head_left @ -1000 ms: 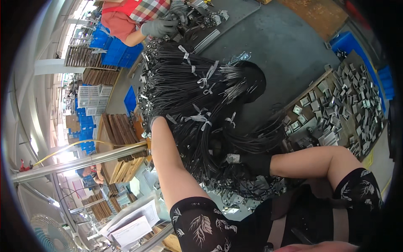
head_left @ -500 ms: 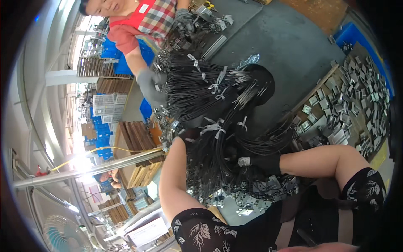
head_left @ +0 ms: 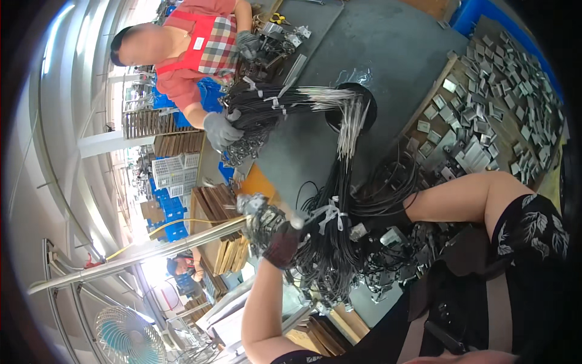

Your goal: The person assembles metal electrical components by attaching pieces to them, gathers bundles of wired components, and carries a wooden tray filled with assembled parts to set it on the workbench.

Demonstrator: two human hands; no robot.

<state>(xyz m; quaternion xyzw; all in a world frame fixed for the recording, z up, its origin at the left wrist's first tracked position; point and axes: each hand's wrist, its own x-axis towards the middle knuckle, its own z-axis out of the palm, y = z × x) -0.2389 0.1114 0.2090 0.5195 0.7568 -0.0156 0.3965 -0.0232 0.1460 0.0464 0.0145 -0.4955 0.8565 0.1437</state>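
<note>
Black cables (head_left: 341, 182), tied with white strips, hang from a black round stand (head_left: 368, 121) toward me; their bare silvery ends bend over its top. My left hand (head_left: 284, 244), in a dark reddish glove, is closed on a clump of cables at their metal-fitted ends (head_left: 259, 213). My right hand (head_left: 391, 223), in a black glove, lies at the right side of the hanging cables; its fingers are mostly hidden among them. A second cable bundle (head_left: 260, 100) runs from the stand to a co-worker, whose grey-gloved hand (head_left: 222, 129) rests on its metal ends.
A wooden board (head_left: 418, 130) at the right carries many small metal pieces (head_left: 485, 115), with a blue bin edge (head_left: 515, 24) behind. The grey table (head_left: 400, 54) spreads between. A metal rail (head_left: 139, 252) and a fan (head_left: 124, 337) stand at left. Clear plastic (head_left: 357, 76) lies beside the stand.
The cables have parted into two bundles, one toward me and one toward the co-worker. My left hand has lifted a clump of metal-fitted ends out to the left. The view has shifted.
</note>
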